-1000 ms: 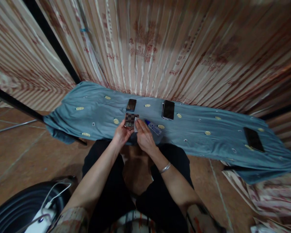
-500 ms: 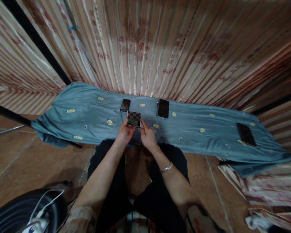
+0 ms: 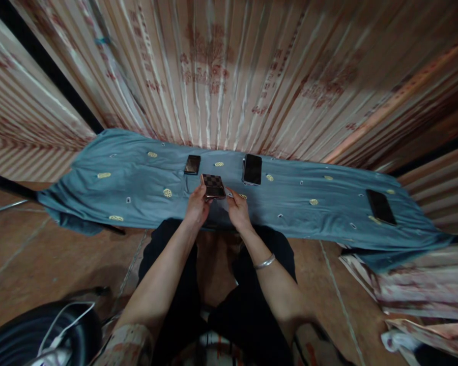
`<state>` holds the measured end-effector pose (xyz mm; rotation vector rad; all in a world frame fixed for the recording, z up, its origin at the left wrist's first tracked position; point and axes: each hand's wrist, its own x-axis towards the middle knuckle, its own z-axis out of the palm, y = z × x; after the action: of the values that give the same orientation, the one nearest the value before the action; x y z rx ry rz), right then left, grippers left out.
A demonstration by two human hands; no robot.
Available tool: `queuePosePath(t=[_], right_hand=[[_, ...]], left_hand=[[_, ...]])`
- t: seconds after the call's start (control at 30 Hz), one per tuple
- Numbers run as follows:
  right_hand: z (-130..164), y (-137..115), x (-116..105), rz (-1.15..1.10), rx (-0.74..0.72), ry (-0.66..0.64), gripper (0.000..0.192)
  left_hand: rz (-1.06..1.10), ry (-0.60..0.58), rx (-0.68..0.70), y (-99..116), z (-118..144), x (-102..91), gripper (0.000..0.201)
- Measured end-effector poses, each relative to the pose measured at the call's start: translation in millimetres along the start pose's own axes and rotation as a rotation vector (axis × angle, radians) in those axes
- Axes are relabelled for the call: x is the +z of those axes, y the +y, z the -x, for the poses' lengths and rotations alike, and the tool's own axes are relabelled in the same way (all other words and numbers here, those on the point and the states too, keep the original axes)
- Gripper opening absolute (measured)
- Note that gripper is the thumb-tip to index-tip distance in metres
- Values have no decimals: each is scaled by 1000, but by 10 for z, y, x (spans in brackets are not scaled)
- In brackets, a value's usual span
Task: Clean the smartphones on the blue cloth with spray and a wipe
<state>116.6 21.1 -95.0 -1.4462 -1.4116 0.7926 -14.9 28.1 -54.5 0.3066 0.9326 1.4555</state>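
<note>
My left hand [image 3: 197, 207] is closed on the lower left side of a small flip phone [image 3: 213, 186]. Its upper half has a brown checkered pattern, and the lower half is dark and glossy. My right hand [image 3: 238, 209], wearing a silver bangle on its wrist, is just off the phone's right edge. Its thumb and fingers are pinched together near a small pale spot that I cannot make out. Beyond the hands, a dark phone [image 3: 193, 164] lies on the blue cloth [image 3: 290, 193]. A stack of dark phones or tablets [image 3: 252, 169] rests to its right.
Another dark phone [image 3: 380, 206] lies far right on the cloth, which covers a long narrow surface. A striped, printed curtain [image 3: 229, 76] hangs behind. Black poles [image 3: 53, 66] stand at the sides. At lower left, a white cable [image 3: 66, 328] crosses a black coiled object [image 3: 7, 340].
The flip phone has tilted slightly, and my right hand has drawn a little away from its right edge. The whole view has shifted slightly; the other phones stay where they lay.
</note>
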Motion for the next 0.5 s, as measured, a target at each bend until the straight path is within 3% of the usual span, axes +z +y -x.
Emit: queuePosePath(t=[0.5], right_hand=[[119,5,178,-81,-52,83,51]], left_hand=[[35,61,101,-91,0,112,19]])
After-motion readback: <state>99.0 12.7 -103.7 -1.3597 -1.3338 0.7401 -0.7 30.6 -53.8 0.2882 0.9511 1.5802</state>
